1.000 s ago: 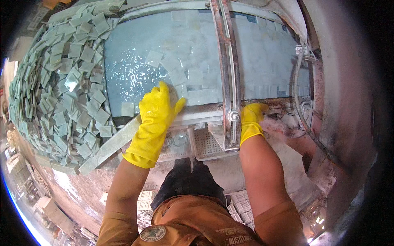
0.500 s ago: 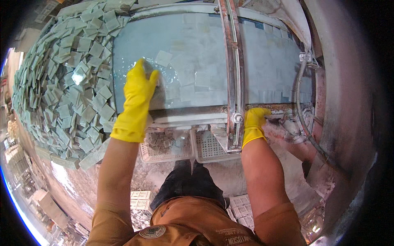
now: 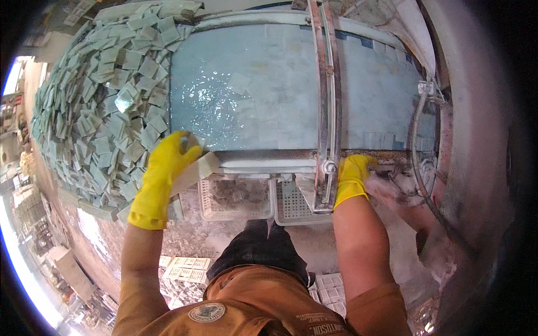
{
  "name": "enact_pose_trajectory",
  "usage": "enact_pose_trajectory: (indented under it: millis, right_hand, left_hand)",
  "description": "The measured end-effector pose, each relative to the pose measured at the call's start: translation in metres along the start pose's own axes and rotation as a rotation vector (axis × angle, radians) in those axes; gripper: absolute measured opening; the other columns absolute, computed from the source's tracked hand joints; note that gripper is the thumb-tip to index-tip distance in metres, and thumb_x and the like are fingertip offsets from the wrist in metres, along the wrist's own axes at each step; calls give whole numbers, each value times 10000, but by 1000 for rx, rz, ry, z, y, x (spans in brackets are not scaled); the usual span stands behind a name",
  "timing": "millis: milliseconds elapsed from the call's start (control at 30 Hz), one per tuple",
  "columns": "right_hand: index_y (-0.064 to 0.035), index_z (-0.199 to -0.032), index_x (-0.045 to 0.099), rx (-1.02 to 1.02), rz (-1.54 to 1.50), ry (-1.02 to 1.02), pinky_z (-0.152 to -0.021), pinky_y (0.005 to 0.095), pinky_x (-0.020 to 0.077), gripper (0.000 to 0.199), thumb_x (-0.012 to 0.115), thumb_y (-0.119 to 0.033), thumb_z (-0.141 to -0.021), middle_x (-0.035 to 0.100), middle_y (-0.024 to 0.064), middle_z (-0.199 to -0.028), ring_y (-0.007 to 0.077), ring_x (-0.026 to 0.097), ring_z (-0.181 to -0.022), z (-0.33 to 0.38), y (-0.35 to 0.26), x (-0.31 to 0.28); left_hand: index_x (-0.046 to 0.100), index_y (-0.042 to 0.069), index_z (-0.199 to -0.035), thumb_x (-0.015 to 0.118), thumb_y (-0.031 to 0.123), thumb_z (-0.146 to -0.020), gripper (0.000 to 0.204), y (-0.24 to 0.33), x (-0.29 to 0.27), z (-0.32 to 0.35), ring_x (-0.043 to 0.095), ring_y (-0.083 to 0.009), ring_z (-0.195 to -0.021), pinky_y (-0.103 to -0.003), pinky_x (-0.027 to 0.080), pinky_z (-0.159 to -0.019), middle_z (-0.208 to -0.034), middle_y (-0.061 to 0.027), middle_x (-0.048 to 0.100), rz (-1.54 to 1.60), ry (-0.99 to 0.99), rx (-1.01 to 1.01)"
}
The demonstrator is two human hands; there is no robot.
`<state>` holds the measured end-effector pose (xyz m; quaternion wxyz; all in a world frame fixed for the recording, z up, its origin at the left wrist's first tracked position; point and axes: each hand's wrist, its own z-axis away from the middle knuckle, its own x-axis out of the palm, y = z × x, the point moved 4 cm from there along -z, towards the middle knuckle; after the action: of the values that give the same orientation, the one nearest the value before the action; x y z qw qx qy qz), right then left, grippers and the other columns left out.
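Note:
My left hand (image 3: 163, 168), in a yellow rubber glove, is at the front left corner of a water-covered bed (image 3: 213, 67). Its thumb and fingers curl round a small dark piece that I cannot make out. A heap of pale green square tiles (image 3: 101, 145) lies just left of it, and a pale flat slab (image 3: 193, 172) is beside the palm. My right hand (image 3: 352, 172), gloved alike, is closed at the bed's front rail, right of a rusty metal crossbar (image 3: 330, 84); what it grips is hidden. Flat tiles (image 3: 381, 140) lie under the milky water.
Below the rail are a white plastic basket (image 3: 235, 210) with broken pieces and a second basket (image 3: 297, 210). A grey hose (image 3: 416, 129) hangs at the right end, near a large pinkish wall (image 3: 482, 112). Crates (image 3: 188, 269) stand on the floor behind me.
My left hand has come back from over the water to the front left corner, leaving ripples. My right hand stays at the rail. The whole view has shifted slightly.

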<state>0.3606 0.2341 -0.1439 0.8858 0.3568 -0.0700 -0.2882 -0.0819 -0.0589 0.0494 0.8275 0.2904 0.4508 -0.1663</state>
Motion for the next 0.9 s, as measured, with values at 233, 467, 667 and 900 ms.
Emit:
enact_pose_trajectory:
  millis: [233, 467, 667, 900]
  right_hand:
    - [-123, -1570, 567, -40, 69, 167, -1211, 600, 406, 553, 556, -414, -1100, 534, 146, -1600, 347, 504, -1470, 7, -3, -13]
    - [-90, -1531, 596, 92, -325, 72, -1172, 595, 443, 602, 527, -491, -1086, 579, 177, -1549, 372, 552, -1421, -11, 9, 18]
    - [-62, -1497, 622, 615, -1645, 55, -1139, 591, 475, 662, 502, -558, -1075, 617, 203, -1506, 394, 593, -1379, -30, 21, 35]
    - [-29, -1457, 651, 872, -2285, 139, -1100, 586, 511, 746, 473, -636, -1061, 662, 234, -1455, 419, 642, -1330, -33, 16, 37]
  left_hand:
    - [704, 42, -1177, 824, 326, -931, 395, 25, 45, -36, 737, -430, -1044, -487, 585, -900, -1084, -214, 771, 131, 177, 106]
    - [756, 60, -1254, 780, 482, -971, 509, 63, -4, -12, 735, -436, -1048, -494, 581, -935, -1106, -219, 779, -39, 108, 165]
    - [569, 21, -1524, 811, 412, -955, 732, -78, -97, -28, 577, -504, -1325, -598, 439, -1127, -1457, -277, 633, -458, 920, 212]
    - [474, 122, -1638, 756, 639, -908, 938, -10, -40, -79, 335, -697, -1467, -828, 271, -1149, -1705, -298, 359, -462, 641, -60]
